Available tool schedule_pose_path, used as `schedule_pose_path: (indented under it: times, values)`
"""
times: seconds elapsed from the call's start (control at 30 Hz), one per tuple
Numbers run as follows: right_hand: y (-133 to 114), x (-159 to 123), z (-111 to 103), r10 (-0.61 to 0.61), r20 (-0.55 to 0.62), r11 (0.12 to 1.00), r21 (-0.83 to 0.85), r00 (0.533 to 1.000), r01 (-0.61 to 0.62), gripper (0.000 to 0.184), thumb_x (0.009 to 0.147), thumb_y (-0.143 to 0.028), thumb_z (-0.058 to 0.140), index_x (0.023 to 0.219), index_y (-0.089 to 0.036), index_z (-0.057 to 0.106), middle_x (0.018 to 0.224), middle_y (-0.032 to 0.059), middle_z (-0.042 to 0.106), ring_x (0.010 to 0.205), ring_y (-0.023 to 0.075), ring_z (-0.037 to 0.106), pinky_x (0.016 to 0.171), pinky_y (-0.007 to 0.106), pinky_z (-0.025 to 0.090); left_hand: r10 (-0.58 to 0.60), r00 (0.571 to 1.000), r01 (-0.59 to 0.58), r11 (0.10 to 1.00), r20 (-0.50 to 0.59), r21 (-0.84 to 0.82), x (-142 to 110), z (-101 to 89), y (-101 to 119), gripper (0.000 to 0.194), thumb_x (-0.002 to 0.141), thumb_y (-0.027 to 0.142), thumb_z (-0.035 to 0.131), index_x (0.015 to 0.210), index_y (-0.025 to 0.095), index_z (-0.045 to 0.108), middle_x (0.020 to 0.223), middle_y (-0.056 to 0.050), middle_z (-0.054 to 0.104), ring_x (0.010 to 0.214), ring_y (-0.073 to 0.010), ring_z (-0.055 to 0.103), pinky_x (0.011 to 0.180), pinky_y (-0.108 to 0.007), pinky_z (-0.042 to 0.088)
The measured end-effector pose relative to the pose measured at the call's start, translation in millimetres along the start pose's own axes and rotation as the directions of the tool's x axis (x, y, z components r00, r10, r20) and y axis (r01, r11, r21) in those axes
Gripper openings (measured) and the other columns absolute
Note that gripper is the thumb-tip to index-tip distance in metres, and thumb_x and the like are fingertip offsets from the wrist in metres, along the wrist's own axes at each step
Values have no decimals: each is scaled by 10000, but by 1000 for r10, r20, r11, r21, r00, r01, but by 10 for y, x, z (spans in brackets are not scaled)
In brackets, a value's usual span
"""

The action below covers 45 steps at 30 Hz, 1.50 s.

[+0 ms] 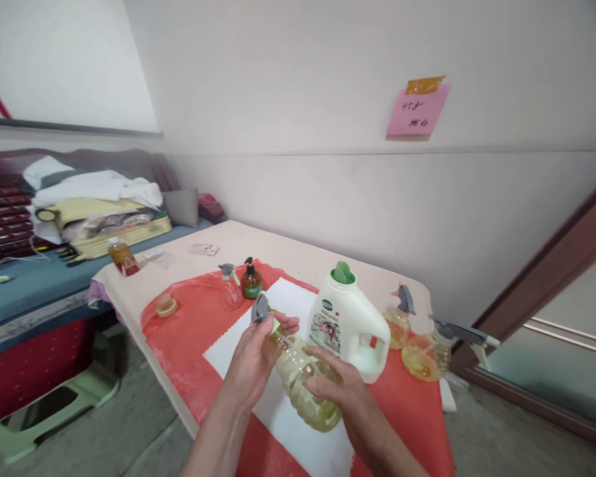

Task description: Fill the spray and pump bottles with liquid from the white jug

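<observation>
A clear yellowish spray bottle is tilted between my two hands above the white sheet. My left hand is closed round its neck, just below the grey spray head. Lower down, my right hand wraps the ribbed body near the base. Right behind the bottle stands a large white jug with a green spout in its open mouth. Part of the jug's lower side is hidden by my right hand and the bottle.
Two spray bottles with yellow liquid, one nearer and one behind, stand at the right. A pink-tinted spray bottle, brown pump bottle and small round lid are on the red cloth. A stool stands left.
</observation>
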State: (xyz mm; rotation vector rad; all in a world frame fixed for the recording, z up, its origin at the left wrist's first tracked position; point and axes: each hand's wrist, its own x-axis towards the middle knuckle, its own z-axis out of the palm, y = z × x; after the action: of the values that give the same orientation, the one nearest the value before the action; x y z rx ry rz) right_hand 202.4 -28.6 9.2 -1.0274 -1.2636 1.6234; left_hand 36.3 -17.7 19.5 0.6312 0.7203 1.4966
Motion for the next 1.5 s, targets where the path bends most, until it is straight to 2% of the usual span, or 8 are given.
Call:
schedule_pose_path:
  times: [0.3, 0.43, 0.53, 0.67, 0.87, 1.03, 1.13, 1.5]
  values:
    - [137, -32, 92, -563, -175, 624, -731, 808, 276, 651, 585, -315, 736, 1223, -215, 651, 1142, 143, 667, 1092, 381, 578, 943, 566, 442, 27, 998, -28, 999, -48, -26, -2, 19, -25, 243, 876, 396, 622, 910, 160, 668, 1012, -128, 719, 1016, -238, 636, 961, -397, 432]
    - [25, -87, 123, -62, -30, 998, -6, 998, 62, 486, 664, -441, 699, 1067, -170, 681, 935, 99, 704, 889, 290, 655, 819, 446, 511, -1, 999, -1, 999, -32, -52, -10, 47, -31, 231, 878, 388, 608, 874, 161, 652, 971, -132, 728, 979, -232, 653, 932, -380, 449]
    - [39, -89, 177, 182, 151, 865, 446, 972, -231, 450, 754, -532, 636, 986, -147, 670, 858, 86, 709, 771, 223, 667, 734, 358, 514, -30, 997, 24, 996, -70, -81, -4, 64, -65, 230, 849, 391, 634, 840, 161, 640, 854, -116, 732, 872, -234, 678, 882, -380, 475]
    - [196, -21, 241, 267, -3, 867, 436, 964, -239, 585, 777, -661, 575, 1120, -187, 594, 1011, 103, 701, 809, 221, 671, 653, 331, 512, 38, 980, -63, 990, -195, -123, 18, 76, -111, 234, 805, 398, 688, 809, 172, 628, 693, -40, 678, 753, -208, 675, 798, -352, 507]
    - [370, -21, 242, -298, -160, 933, -257, 941, 251, 769, 607, -224, 739, 1302, -256, 411, 1337, 102, 520, 1246, 288, 510, 1011, 440, 457, 100, 935, -166, 972, -341, -170, 79, 3, -63, 231, 781, 376, 714, 813, 165, 625, 733, -44, 686, 777, -199, 684, 787, -338, 530]
    - [455, -90, 194, -740, 177, 250, -824, 649, 509, 684, 767, -120, 596, 1397, -242, 356, 1410, 156, 425, 1304, 298, 452, 964, 457, 527, 77, 933, -144, 975, -350, -168, 91, -41, 3, 227, 768, 359, 724, 815, 163, 619, 753, -63, 703, 786, -218, 700, 755, -330, 537]
    - [486, -85, 168, -770, 282, 53, -866, 573, 497, 620, 812, -169, 586, 1396, -208, 380, 1393, 179, 427, 1277, 324, 464, 898, 463, 569, 73, 934, -134, 979, -350, -152, 84, -38, 29, 240, 763, 368, 731, 822, 165, 618, 762, -64, 713, 779, -213, 700, 740, -312, 529]
    - [492, -92, 204, -775, 98, 297, -816, 625, 496, 670, 738, -140, 633, 1358, -231, 397, 1379, 145, 471, 1270, 265, 512, 953, 394, 544, 107, 964, -121, 992, -245, -41, 37, -29, 39, 290, 790, 454, 691, 843, 177, 624, 800, -64, 731, 784, -213, 688, 714, -304, 490]
